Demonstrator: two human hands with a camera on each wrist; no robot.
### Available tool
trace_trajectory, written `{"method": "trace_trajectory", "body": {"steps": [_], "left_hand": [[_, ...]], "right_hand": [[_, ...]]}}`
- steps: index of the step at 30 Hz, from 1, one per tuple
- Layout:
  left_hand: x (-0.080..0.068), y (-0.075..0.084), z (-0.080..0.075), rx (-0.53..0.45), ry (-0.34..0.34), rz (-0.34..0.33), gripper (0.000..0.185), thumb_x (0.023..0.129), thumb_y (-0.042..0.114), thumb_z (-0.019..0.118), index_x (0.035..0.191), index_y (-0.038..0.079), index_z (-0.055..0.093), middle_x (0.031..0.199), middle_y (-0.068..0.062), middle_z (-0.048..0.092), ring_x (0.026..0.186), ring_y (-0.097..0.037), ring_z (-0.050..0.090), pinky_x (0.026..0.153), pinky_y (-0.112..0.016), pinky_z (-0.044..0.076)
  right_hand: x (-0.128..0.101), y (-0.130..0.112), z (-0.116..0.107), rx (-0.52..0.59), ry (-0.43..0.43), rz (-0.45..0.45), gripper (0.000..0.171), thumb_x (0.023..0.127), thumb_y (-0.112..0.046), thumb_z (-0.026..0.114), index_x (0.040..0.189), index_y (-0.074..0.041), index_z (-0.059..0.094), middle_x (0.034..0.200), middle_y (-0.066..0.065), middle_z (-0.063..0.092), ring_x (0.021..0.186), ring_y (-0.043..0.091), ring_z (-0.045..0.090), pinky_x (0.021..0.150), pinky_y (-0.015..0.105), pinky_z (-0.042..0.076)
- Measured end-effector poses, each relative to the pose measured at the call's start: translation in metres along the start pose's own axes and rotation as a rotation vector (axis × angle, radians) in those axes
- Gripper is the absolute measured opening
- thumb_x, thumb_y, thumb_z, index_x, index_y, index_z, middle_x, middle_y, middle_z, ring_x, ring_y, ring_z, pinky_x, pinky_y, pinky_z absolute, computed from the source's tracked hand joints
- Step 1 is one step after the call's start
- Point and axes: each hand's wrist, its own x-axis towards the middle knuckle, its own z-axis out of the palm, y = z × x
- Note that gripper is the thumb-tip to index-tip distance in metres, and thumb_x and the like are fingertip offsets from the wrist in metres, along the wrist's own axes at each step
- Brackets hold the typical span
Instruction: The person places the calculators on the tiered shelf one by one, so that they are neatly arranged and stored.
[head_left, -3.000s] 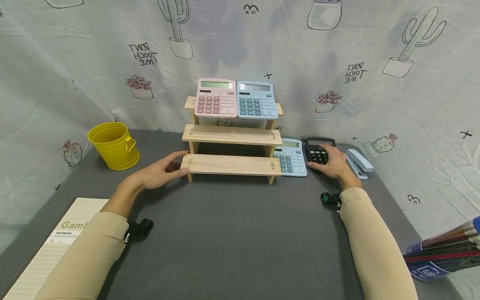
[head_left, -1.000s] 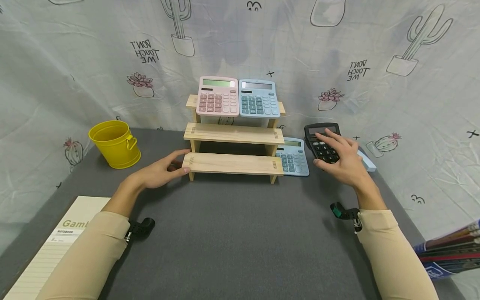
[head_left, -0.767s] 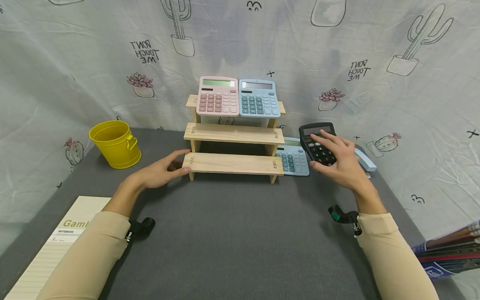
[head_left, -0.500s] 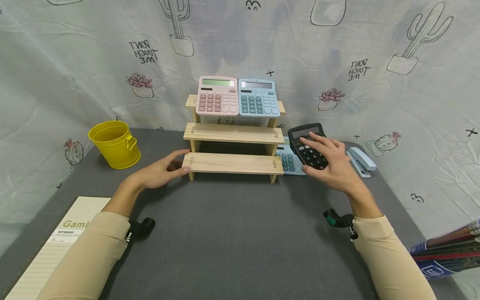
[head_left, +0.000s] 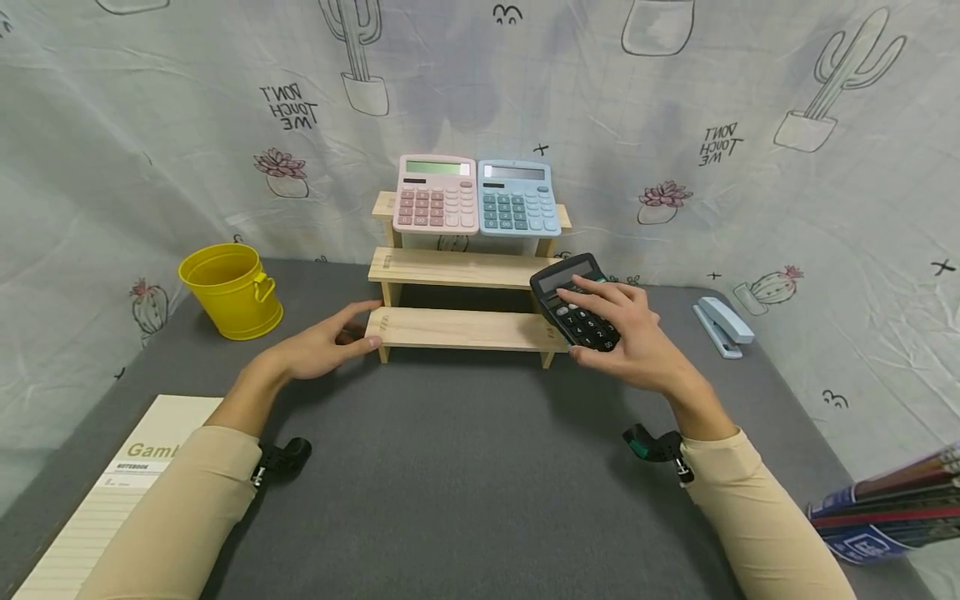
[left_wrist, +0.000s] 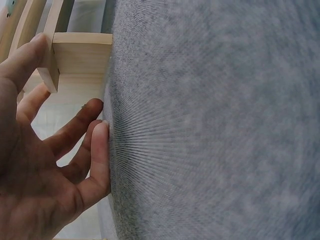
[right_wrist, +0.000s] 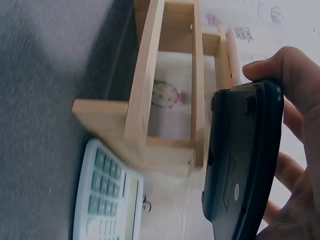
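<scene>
Nearest the person, at seven o'clock, a lined notebook lies flat on the grey worktop, and at four o'clock a stack of books juts in from the edge.

Farther out, the left hand rests at the ten o'clock end of the wooden stepped shelf. Its grip is spread and relaxed, the thumb against the end of the lowest board and the fingertips down on the worktop, closing on nothing; laid so, it looks to brace the shelf against sliding.

At one o'clock the right hand carries the black calculator clear of the worktop, just over the right end of the lowest step. The grip pinches it, fingers laid across the keys and the thumb beneath its back, as the right wrist view shows; this keeps the keys upward and the display end toward the shelf. Below it a light blue calculator lies flat on the worktop beside the shelf's leg.

Beyond, a yellow bucket stands at ten o'clock and a pale blue stapler at two. Farthest, on the top step, a pink calculator and a second blue calculator sit side by side, tilted, displays toward the cactus-print cloth.
</scene>
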Motion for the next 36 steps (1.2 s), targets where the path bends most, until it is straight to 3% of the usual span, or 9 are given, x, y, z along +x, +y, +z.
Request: {"method": "trace_trajectory", "body": {"steps": [9,15,24,36], "left_hand": [[0.000,0.000,-0.001,-0.008,0.002,0.000,0.077,0.104,0.055,0.053,0.165,0.030,0.014,0.158,-0.028,0.035,0.140,-0.049,0.041,0.100,-0.062,0.046],[-0.001,-0.001,-0.002,-0.016,0.004,0.008,0.076,0.105,0.054,0.053,0.165,0.029,0.014,0.158,-0.029,0.035,0.141,-0.050,0.040,0.101,-0.063,0.045],[-0.002,-0.001,-0.003,-0.020,-0.003,0.001,0.077,0.104,0.055,0.053,0.165,0.029,0.014,0.157,-0.029,0.036,0.139,-0.050,0.042,0.098,-0.060,0.048],[0.000,-0.001,-0.001,-0.010,-0.005,-0.003,0.079,0.103,0.057,0.054,0.165,0.030,0.014,0.156,-0.028,0.038,0.139,-0.048,0.044,0.096,-0.055,0.049]], "right_hand": [[0.013,-0.021,0.009,-0.015,-0.044,-0.069,0.070,0.086,-0.029,0.078,0.151,-0.032,0.053,0.163,0.000,0.039,0.140,0.039,0.025,0.086,0.063,0.029],[0.025,-0.032,0.015,-0.012,-0.064,-0.114,0.070,0.087,-0.031,0.078,0.152,-0.034,0.051,0.163,0.000,0.039,0.141,0.037,0.026,0.088,0.065,0.027],[0.042,-0.048,0.025,-0.022,-0.094,-0.127,0.069,0.086,-0.033,0.075,0.151,-0.035,0.053,0.162,-0.002,0.040,0.143,0.039,0.025,0.098,0.071,0.026],[0.066,-0.058,0.040,-0.027,-0.116,-0.119,0.070,0.086,-0.032,0.075,0.152,-0.035,0.052,0.160,0.000,0.042,0.142,0.035,0.027,0.096,0.065,0.028]]}}
